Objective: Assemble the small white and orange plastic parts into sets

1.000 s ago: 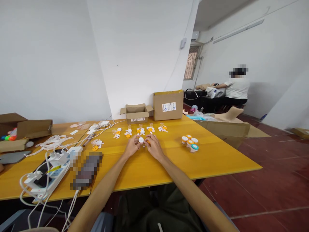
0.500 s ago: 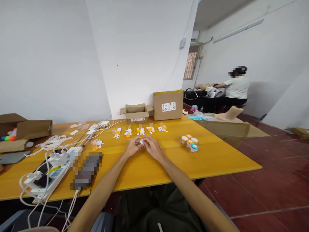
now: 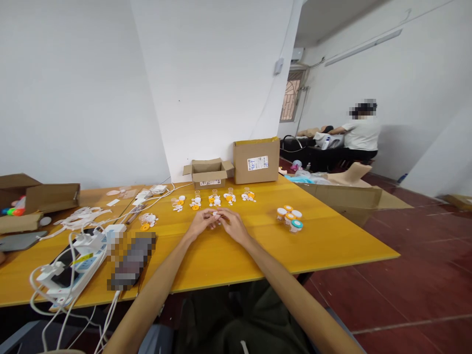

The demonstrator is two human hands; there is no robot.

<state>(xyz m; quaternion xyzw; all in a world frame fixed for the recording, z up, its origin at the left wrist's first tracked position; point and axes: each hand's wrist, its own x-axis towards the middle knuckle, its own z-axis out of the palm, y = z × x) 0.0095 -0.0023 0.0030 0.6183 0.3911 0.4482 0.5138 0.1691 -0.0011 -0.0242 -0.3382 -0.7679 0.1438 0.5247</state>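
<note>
My left hand (image 3: 201,221) and my right hand (image 3: 230,223) meet above the middle of the yellow table (image 3: 214,265). Between their fingertips is a small round white plastic piece (image 3: 216,214), partly hidden by the fingers; both hands are closed on it. Beyond them lies a row of small heaps, each with white and orange plastic pieces (image 3: 214,200) and a clear little cup (image 3: 230,191). To the right stands a cluster of clear jars with white, orange and teal lids (image 3: 296,223).
An open cardboard box (image 3: 210,174) and a taller carton (image 3: 256,161) stand against the wall. At the left lie a power strip (image 3: 88,265) with tangled white cables, a blurred dark phone-like device (image 3: 134,260) and another open box (image 3: 55,194). A person (image 3: 363,130) sits in the right background.
My fingers have shifted slightly around the white piece, and my left hand is turned a little differently. The things on the table stay where they were.
</note>
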